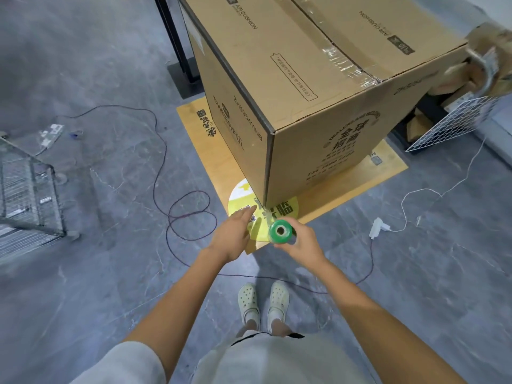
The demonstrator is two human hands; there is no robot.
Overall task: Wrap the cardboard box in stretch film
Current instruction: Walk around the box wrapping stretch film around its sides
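A tall brown cardboard box [318, 87], taped along its top seam, stands on a flat orange board [210, 151] on the floor ahead of me. Its near vertical corner points toward me. My right hand [300, 242] grips a small green roll of stretch film [280, 231], its hollow core facing the camera, just short of that corner's base. My left hand [232, 235] is beside the roll on the left, palm down, fingers stretched out toward the box and holding nothing I can make out.
A dark cable [166, 173] loops over the grey floor to the left and passes in front of my feet [263, 303]. A white cable with a plug [378, 227] lies on the right. A wire cage [27, 189] stands at left, a white wire basket [448, 120] at right, a black post [177, 45] behind.
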